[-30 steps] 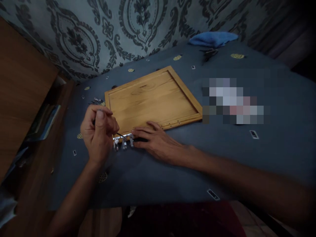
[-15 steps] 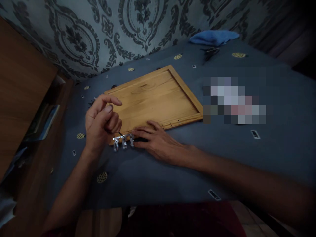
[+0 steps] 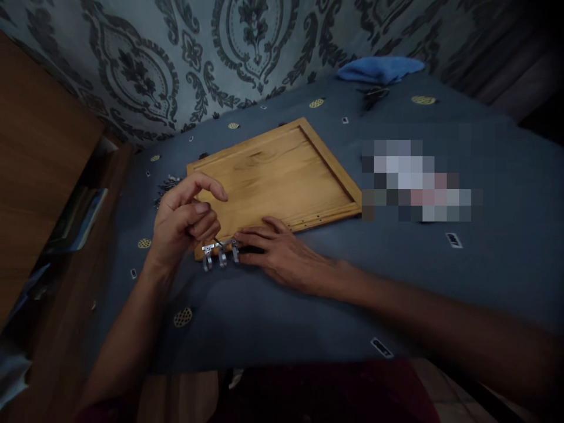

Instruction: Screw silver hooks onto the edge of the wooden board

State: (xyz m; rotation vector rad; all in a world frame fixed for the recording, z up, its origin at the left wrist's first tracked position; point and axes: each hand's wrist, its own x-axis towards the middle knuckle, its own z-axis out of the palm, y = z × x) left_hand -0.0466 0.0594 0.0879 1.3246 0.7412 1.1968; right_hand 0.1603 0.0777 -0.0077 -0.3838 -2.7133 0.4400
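Observation:
A wooden panel (image 3: pixel 273 176) with a raised frame lies flat on the cloth-covered table. At its near left corner sits a silver metal fitting (image 3: pixel 222 257) with three curved, hook-like arms. Above it my left hand (image 3: pixel 187 214) is closed, index finger crooked outward, around what looks like a screwdriver (image 3: pixel 218 242). Only its thin dark shaft shows, pointing down to the fitting; the handle is hidden in my palm. My right hand (image 3: pixel 286 255) rests palm down on the panel's near edge, fingers spread, its fingertips at the fitting's right end.
Small dark metal pieces (image 3: pixel 168 187) lie left of the panel. Behind it are a blue cloth (image 3: pixel 379 69) and a dark object (image 3: pixel 372 95). A pixelated patch covers something on the right. A wooden cabinet (image 3: pixel 39 158) borders the table's left side.
My left hand has turned slightly and its thumb and index finger have shifted a little to the right. My right hand, the panel and the fitting stay in place.

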